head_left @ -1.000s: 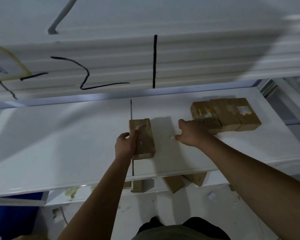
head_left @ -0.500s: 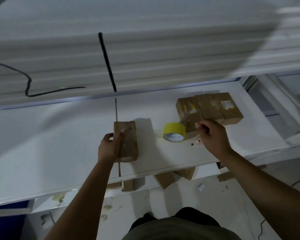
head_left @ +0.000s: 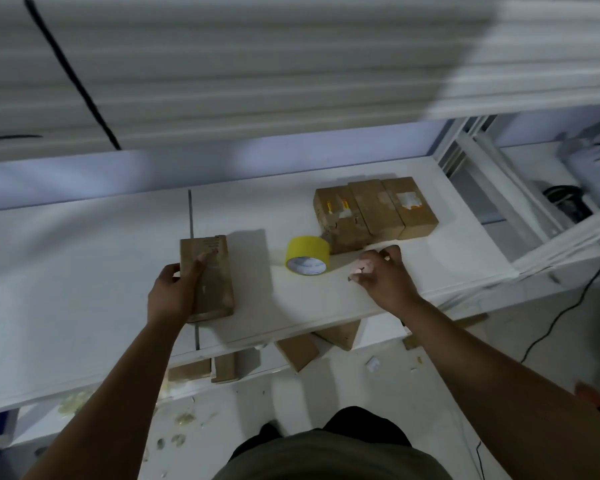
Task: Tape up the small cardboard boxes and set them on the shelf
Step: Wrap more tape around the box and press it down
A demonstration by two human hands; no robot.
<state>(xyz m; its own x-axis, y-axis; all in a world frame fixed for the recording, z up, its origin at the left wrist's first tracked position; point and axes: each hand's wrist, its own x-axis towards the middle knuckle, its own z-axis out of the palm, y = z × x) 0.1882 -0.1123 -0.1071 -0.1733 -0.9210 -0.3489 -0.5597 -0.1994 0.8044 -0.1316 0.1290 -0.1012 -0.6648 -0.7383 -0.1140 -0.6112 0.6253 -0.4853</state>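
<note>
White shelf (head_left: 84,289) runs across under ribbed white panels. Left hand (head_left: 174,292) clasps long cardboard box (head_left: 210,277) lying near front edge, fingers over top, thumb on left side. Yellow tape roll (head_left: 307,255) on its side just right of box. Right hand (head_left: 381,275) beside roll, fingers curled, seems to pinch something pale, too blurred to tell what. Three boxes (head_left: 374,209) side by side toward back right corner. More boxes (head_left: 297,351) on lower level beneath front edge.
</note>
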